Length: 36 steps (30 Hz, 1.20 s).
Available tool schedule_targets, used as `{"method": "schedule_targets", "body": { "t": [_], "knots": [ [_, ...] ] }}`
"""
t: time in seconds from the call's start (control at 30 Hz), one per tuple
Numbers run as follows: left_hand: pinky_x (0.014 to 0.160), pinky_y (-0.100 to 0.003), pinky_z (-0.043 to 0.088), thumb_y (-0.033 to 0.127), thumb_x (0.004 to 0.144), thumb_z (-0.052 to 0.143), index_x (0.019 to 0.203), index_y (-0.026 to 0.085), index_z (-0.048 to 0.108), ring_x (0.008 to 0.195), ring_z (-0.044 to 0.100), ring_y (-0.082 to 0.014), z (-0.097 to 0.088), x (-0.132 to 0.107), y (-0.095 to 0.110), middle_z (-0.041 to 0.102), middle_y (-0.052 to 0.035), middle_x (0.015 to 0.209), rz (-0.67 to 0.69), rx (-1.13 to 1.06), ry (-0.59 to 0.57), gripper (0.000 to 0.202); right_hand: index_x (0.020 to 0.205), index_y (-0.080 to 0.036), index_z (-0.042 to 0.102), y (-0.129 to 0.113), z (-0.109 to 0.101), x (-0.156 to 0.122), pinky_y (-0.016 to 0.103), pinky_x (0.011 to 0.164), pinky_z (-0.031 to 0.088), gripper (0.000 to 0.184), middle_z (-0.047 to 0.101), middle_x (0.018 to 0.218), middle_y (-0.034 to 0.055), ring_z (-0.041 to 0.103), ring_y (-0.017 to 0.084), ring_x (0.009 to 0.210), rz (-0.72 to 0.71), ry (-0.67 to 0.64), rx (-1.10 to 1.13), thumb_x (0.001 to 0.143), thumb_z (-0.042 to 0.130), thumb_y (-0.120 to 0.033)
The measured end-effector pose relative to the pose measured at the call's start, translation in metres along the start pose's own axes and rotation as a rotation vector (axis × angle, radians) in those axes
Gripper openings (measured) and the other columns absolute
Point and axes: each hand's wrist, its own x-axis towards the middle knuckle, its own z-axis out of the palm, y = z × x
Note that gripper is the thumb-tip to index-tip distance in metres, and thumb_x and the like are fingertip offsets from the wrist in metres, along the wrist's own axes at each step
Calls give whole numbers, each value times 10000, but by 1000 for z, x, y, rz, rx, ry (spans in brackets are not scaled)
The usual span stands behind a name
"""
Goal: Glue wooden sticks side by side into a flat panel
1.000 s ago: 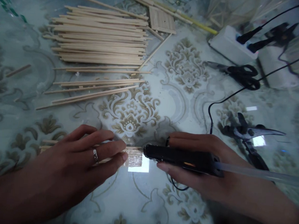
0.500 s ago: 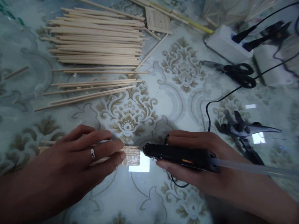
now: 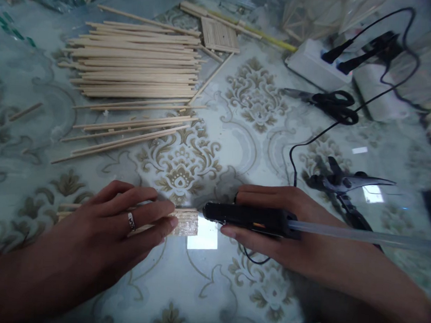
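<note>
My left hand (image 3: pixel 120 219), a ring on one finger, lies flat with fingers stretched over a small flat panel of glued wooden sticks (image 3: pixel 187 223) on the glass table, pressing it down. Only the panel's right end shows past my fingertips. My right hand (image 3: pixel 269 233) is wrapped round a black hot glue gun (image 3: pixel 250 218) with a clear glue stick poking out of its rear. The gun's nozzle touches or almost touches the panel's right end.
A pile of long wooden sticks (image 3: pixel 133 66) lies at the back left, loose sticks (image 3: pixel 129 132) in front of it. Black scissors (image 3: pixel 328 102), pruning shears (image 3: pixel 345 184), a white power strip (image 3: pixel 312 65) with plugs and a black cord (image 3: pixel 296 156) are at the right.
The view has shifted slightly; both hands stay in place on the stick panel and glue gun, with the nozzle held at the panel's right end.
</note>
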Motion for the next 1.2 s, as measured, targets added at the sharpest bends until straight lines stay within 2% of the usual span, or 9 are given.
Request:
{"method": "schedule_targets", "body": {
  "t": [0.23, 0.4, 0.57, 0.73, 0.83, 0.93, 1.0, 1.03, 1.2],
  "knots": [
    [1021, -368, 521, 101, 1058, 537, 1231, 222, 686, 1209, 712, -209, 0, 1, 0, 794, -18, 1266, 5, 58, 7, 257, 831, -270, 636, 8, -18, -2, 317, 503, 471, 433, 655, 669, -24, 606, 194, 577, 186, 17, 0, 944, 684, -685],
    [1012, -375, 544, 115, 1073, 532, 1249, 257, 687, 1205, 719, -205, 0, -1, 0, 795, 7, 1276, -11, 66, -1, 274, 900, -261, 575, 37, -23, -2, 457, 730, 558, 251, 694, 927, 107, 681, 322, 840, 149, 324, -430, 936, 662, -494],
    [1021, -390, 535, 75, 1058, 555, 1245, 213, 684, 1225, 706, -209, 0, 0, -1, 788, -18, 1291, 24, 77, -5, 266, 1029, -223, 667, 65, -30, -4, 579, 967, 558, 300, 685, 1117, 154, 651, 413, 1132, 111, 328, -488, 853, 748, -453],
    [992, -375, 574, 73, 1036, 560, 1248, 245, 698, 1197, 724, -212, -4, 3, 3, 795, -9, 1288, 3, 87, -12, 306, 1139, -255, 719, 37, -39, -14, 536, 981, 585, 273, 714, 1173, 132, 703, 368, 1125, 8, 391, -439, 972, 698, -469],
    [1018, -349, 579, 71, 1043, 506, 1212, 237, 727, 1167, 733, -201, -7, 5, 8, 797, 25, 1248, -20, 97, -2, 324, 1044, -277, 732, -14, -11, -15, 415, 910, 614, 118, 760, 1075, 85, 749, 277, 1000, -123, 554, -435, 1039, 615, -261],
    [1080, -372, 559, 45, 1054, 369, 1132, 210, 745, 1203, 714, -200, -7, 3, 6, 790, 33, 1190, -87, 70, 73, 418, 1001, -270, 764, -60, 45, -10, 251, 1010, 583, 345, 809, 1086, -8, 718, 149, 1036, -643, 263, -402, 1094, 451, -159],
    [1044, -390, 583, 98, 1061, 428, 1239, 220, 714, 1226, 694, -210, -3, -1, -1, 780, -19, 1275, 60, 66, 19, 358, 1191, -287, 780, -79, 79, -2, 282, 1195, 479, 354, 783, 1315, -68, 633, 129, 1271, -930, 238, -559, 1095, 475, -135],
    [1035, -404, 587, 137, 1063, 482, 1267, 235, 707, 1236, 686, -226, 0, -4, -6, 779, -33, 1298, 106, 84, 10, 319, 1201, -299, 790, -84, 92, 3, 266, 1190, 472, 367, 795, 1281, -92, 638, 115, 1253, -1028, 324, -594, 1098, 477, -140],
    [1074, -452, 541, 225, 1079, 515, 1306, 292, 699, 1287, 654, -283, 13, -11, -22, 768, -16, 1323, 105, 114, 61, 299, 1194, -274, 814, -90, 114, 26, 202, 1068, 504, 469, 812, 1221, -120, 677, 80, 1168, -1057, 406, -656, 1105, 380, -121]
  ]
}}
